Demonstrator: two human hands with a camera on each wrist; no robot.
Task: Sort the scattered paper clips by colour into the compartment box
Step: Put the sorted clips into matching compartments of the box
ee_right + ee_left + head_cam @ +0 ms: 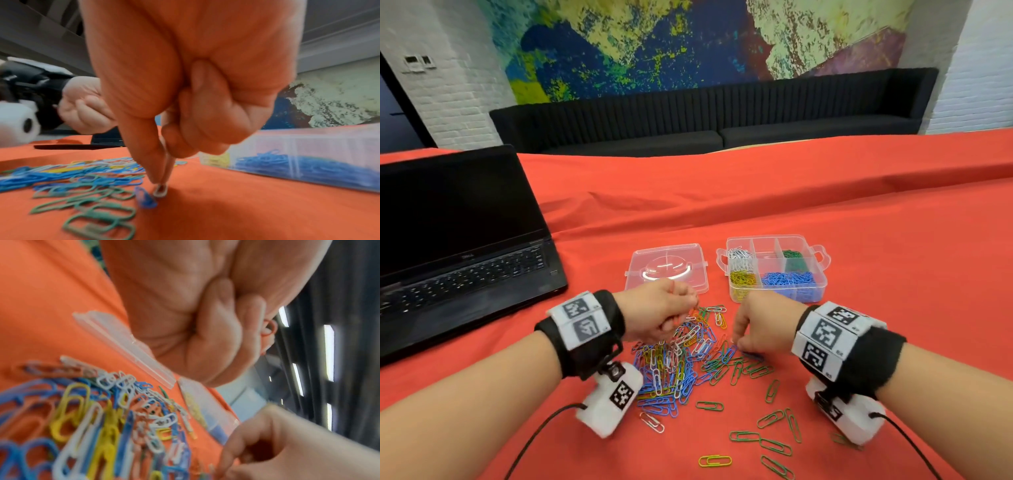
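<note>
Your compartment box [822, 291] already holds white, yellow, green and blue clips, each colour in its own compartment; one compartment looks empty. A large mixed pile of paper clips [681, 356] remains on the bench between your hands, green strays nearer you. Your left hand [661, 313] pinches a red clip; your right hand [760, 325] pinches a pale clip [160, 192] against the cloth. The lid [667, 269] and laptop [458, 246] crowd the left; the right lies open.
</note>
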